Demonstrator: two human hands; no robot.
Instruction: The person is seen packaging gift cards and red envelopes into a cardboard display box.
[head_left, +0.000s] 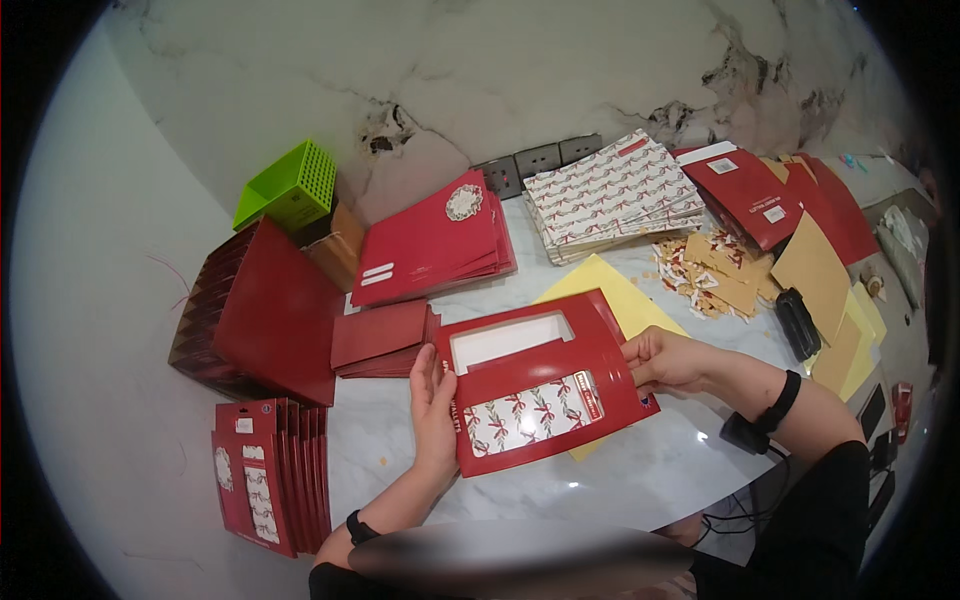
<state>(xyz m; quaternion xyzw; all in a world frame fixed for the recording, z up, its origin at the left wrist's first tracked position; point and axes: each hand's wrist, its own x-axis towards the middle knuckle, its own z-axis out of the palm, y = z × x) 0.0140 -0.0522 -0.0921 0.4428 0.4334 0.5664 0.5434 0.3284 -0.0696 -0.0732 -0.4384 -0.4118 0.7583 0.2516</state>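
A red card packaging sleeve (525, 366) with two cut-out windows is held tilted above the table. White card with a green-and-red garland pattern (517, 420) fills its lower window, while the upper window shows only a pale surface. My left hand (433, 412) supports the sleeve's left end, thumb at the front edge. At the opposite end, my right hand (664, 361) grips the sleeve with its fingers partly hidden at the edge. Beneath it lies a yellow paper sheet (592, 289), partly covered. A stack of small red folded cards (381, 337) sits just beyond my left hand.
Red wallets (431, 232) and patterned wallets (611, 191) are stacked at the back. Left stand a large red box (274, 322), a green basket (289, 187) and several packed sleeves (262, 480). Paper scraps (712, 274) and a black stapler-like object (797, 324) lie right.
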